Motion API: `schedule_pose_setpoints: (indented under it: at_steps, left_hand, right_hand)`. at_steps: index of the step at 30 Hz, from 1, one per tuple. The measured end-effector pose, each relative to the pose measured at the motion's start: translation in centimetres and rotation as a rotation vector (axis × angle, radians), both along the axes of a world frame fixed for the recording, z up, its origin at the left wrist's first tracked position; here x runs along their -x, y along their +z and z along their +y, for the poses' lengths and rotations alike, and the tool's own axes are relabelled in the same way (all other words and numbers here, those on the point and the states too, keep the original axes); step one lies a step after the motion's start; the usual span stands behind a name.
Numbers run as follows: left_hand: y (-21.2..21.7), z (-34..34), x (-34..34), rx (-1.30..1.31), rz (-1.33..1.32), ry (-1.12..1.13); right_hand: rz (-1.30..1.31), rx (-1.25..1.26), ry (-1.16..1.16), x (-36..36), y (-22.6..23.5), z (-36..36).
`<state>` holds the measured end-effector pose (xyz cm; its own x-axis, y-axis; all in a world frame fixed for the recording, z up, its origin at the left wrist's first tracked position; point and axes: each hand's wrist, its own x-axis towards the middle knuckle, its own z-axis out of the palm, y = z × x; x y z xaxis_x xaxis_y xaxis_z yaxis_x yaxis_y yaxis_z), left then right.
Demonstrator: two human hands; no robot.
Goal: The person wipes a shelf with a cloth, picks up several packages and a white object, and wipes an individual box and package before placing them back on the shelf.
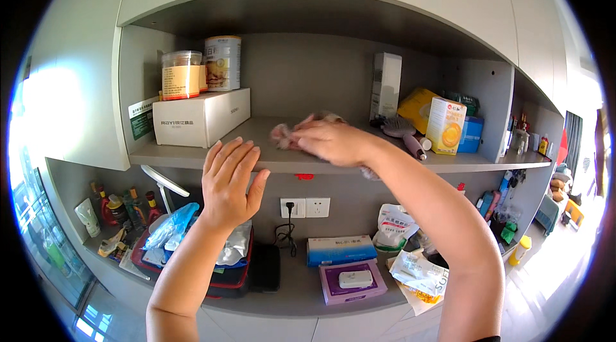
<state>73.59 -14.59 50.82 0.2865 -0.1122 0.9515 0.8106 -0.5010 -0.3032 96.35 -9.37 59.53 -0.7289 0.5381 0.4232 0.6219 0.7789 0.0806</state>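
A: Entry. Crumpled pinkish-grey cloth lies on the grey shelf board, mid-shelf, pressed under the right hand. Fingers are closed down over the cloth, holding it flat against the board.

B: Left hand?

A: Open, fingers spread, palm against the shelf's front edge. It holds nothing; looks like bracing.

B: Progress?

A: Judgement only: wiping is mid-course. The bare stretch around the cloth is being covered. The board under the white cardboard box to the left, and under the grey hairbrush and yellow-and-white carton to the right, looks unreached, since those things stand in place.

B: Any dust to be seen?

A: Cannot tell; the surface is too uniform. The lower counter, with the purple flat box, is untouched.
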Motion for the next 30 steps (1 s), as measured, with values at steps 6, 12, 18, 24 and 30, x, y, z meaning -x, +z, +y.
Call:
schedule_pose_setpoints:
  at_steps: [6, 12, 18, 24, 30]
  left_hand:
    - [-0.6, 0.5, 3.8, -0.037, 0.05, 0.101]
    - [0.0, 0.4, 2.6, -0.011, 0.031, 0.013]
    - [0.6, 0.0, 3.2, 0.029, 0.018, 0.044]
    - [3.4, -0.2, 2.3, 0.313, 0.018, 0.017]
    - [9.0, 0.8, 2.8, 0.767, 0.149, -0.097]
  right_hand:
    - [-0.07, 0.224, -0.095, 1.9, 1.7, 1.1]
    - [-0.478, 0.233, -0.706, -6.8, 3.1, 15.0]
    - [-0.349, 0.474, -0.676, 3.4, 4.6, 15.7]
    - [-0.197, 0.046, 0.055, 7.6, 1.3, 13.2]
    - [-0.106, 0.479, 0.349, 4.2, 4.9, 5.9]
